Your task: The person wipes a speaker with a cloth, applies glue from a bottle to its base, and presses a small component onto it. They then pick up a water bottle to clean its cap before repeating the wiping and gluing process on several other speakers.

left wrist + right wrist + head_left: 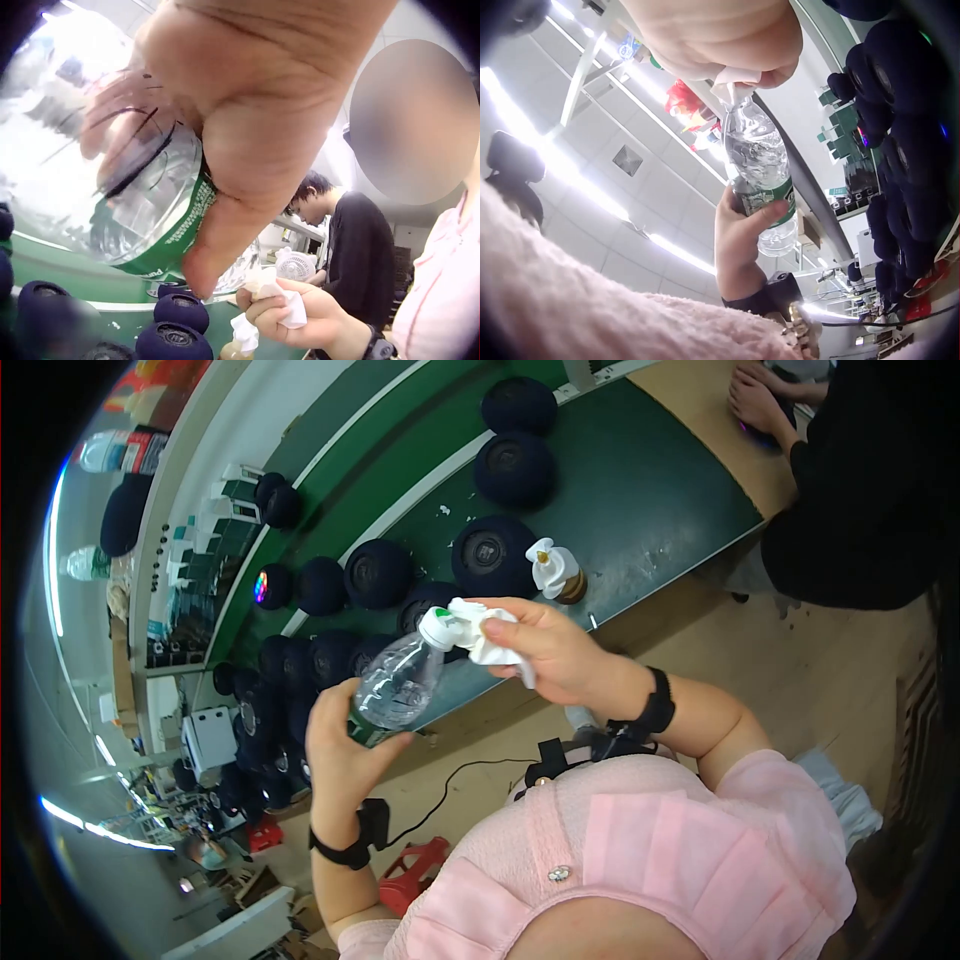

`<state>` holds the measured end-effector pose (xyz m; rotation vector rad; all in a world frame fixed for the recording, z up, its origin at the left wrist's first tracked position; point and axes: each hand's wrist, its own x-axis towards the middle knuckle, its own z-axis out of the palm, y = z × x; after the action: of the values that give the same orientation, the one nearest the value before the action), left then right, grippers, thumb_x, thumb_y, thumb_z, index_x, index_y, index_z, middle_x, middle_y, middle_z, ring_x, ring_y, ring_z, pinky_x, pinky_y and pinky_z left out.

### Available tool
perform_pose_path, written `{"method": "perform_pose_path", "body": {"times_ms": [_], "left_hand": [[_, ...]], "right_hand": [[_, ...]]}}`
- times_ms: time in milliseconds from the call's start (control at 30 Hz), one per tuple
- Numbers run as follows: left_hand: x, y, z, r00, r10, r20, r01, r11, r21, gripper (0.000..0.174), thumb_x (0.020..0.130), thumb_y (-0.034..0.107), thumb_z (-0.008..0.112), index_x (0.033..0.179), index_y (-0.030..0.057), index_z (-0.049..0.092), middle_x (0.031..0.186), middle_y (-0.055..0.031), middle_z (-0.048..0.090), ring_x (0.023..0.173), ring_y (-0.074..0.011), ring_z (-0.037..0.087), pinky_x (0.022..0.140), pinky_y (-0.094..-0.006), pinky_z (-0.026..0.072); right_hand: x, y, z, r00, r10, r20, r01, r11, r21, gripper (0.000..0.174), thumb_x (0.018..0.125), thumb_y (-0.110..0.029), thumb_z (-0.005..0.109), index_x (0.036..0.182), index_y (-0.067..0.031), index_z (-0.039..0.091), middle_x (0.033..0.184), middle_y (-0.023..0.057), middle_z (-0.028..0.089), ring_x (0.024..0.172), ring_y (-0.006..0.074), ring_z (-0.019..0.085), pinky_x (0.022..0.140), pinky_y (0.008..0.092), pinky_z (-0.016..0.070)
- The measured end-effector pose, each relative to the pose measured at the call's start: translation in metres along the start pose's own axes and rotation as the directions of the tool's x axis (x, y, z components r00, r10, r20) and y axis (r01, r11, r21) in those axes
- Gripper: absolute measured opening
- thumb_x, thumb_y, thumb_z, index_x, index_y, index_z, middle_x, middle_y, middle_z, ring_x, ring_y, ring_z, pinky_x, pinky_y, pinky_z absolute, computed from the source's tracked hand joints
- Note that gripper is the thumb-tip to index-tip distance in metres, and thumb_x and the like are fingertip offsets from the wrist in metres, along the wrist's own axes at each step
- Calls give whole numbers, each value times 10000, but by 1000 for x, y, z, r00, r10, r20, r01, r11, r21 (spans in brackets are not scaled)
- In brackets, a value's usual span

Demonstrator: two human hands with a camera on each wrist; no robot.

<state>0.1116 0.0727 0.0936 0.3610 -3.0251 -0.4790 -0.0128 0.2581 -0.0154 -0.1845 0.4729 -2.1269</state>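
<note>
A clear plastic bottle (400,680) with a green label is tilted up in my left hand (345,745), whose thumb and fingers grip it around the label. The bottle's white top (436,628) points toward my right hand (555,650). That hand pinches a crumpled white tissue (492,644) right at the bottle's top. In the right wrist view the tissue (735,81) covers the mouth of the bottle (757,150). Near the bench edge stands a small amber bottle (572,588) with white tissue (548,565) on it.
Several dark blue round speakers (515,470) line the green bench (650,470). Another person in black (860,510) is at the right end, hands on the wooden table (690,390). A red stool (412,872) and a black cable (450,780) are below.
</note>
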Motion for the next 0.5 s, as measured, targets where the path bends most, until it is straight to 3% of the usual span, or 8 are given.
{"method": "perform_pose_path", "body": {"times_ms": [67,133,233,333,367,433,467,500], "left_hand": [[-11,-20,36,990,-97,99,129,904,-407,622,480,102,808,1022,6,517,937,-93,556,894,-203,545,800,-312,433],[-23,-32,83,989,-105,104,148,697,-702,681,507,121,815,1081,-5,471,983,-82,544,922,-167,525,831,-299,422],[-25,-39,140,998,-34,61,69,660,-748,794,491,173,826,1157,4,428,1119,-111,510,1039,-203,501,907,-327,390],[-8,-33,177,992,92,-90,-129,674,-727,847,484,195,822,1201,9,413,1274,-144,427,1131,-246,466,961,-341,354],[0,-26,180,988,119,-101,-156,694,-703,774,497,187,818,1146,9,435,1362,-194,319,1192,-294,427,978,-367,342],[13,-27,204,976,134,-174,-219,648,-730,648,495,168,812,1017,23,458,1389,-253,248,1231,-368,374,984,-422,328],[18,-27,212,975,123,-186,-221,646,-731,613,489,161,811,975,31,462,1389,-276,238,1240,-396,355,984,-442,322],[25,-28,216,977,107,-185,-211,633,-745,613,489,161,811,975,31,462,1389,-276,238,1240,-396,355,984,-442,322]], "right_hand": [[-10,-27,-5,993,121,-8,-121,990,-72,316,883,-160,522,1170,-29,516,954,31,593,749,62,537,577,191,419],[-15,-65,-11,996,21,84,-17,999,-43,330,881,-156,506,1165,12,499,936,98,595,709,87,542,515,186,403],[-10,-125,-17,988,-153,0,139,902,-408,374,877,-157,512,1202,25,479,969,107,603,717,85,557,529,180,413],[32,-142,-36,940,-338,49,203,437,-876,312,855,-132,557,1138,-1,555,959,69,595,778,103,559,660,231,451],[49,-142,-43,947,-319,44,184,425,-886,312,855,-132,557,1138,-1,555,959,69,595,778,103,559,660,231,451],[82,-136,-51,932,-124,341,316,-184,-931,276,835,-67,553,1109,-54,586,941,71,563,773,158,567,710,254,451],[94,-131,-54,938,-103,332,309,-191,-932,276,835,-67,553,1109,-54,586,941,71,563,773,158,567,710,254,451],[106,-124,-54,924,42,380,371,-339,-865,286,814,-42,559,1095,-74,596,941,84,543,781,190,567,715,269,455]]}}
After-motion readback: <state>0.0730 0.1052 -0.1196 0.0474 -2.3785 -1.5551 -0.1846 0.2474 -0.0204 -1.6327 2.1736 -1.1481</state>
